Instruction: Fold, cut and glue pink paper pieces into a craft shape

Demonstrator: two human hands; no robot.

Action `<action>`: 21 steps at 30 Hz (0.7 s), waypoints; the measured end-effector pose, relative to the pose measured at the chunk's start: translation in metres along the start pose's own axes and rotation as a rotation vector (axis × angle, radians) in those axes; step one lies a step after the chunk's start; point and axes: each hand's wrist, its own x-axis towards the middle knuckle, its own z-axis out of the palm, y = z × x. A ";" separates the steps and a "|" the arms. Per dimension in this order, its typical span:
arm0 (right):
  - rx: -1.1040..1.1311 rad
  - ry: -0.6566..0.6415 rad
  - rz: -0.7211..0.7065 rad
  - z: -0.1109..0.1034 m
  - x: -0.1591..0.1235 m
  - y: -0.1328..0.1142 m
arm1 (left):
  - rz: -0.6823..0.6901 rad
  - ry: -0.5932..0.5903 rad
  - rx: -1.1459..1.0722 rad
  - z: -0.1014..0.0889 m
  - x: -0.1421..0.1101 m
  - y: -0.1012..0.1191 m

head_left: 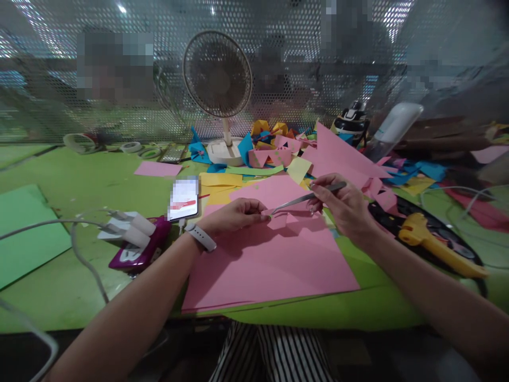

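Observation:
Metal tweezers (296, 200) are gripped in my right hand (341, 207), their tips pointing left toward my other hand. My left hand (238, 217), with a white band on the wrist, is closed with its fingertips pinching the edge of a small pink paper piece (283, 219). A tiny green spot shows at those fingertips, right by the tweezer tips; whether the tips touch it I cannot tell. Below both hands lies a large pink paper sheet (270, 276). The pink piece blends into this sheet, so its full outline is hard to make out.
A phone (185, 199) stands left of the sheet, near a purple box (153, 249) with white chargers (133, 228) and cables. A fan (218, 74) stands behind, beside coloured paper scraps. At right are a yellow tape dispenser (441, 246) and black tray (397, 212).

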 end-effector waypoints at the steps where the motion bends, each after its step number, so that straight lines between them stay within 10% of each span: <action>1: 0.003 -0.002 0.001 0.000 0.000 0.000 | 0.001 0.001 0.000 0.000 0.000 0.000; 21: 0.115 -0.017 0.064 -0.007 0.004 0.004 | 0.013 -0.030 -0.127 0.000 -0.004 0.004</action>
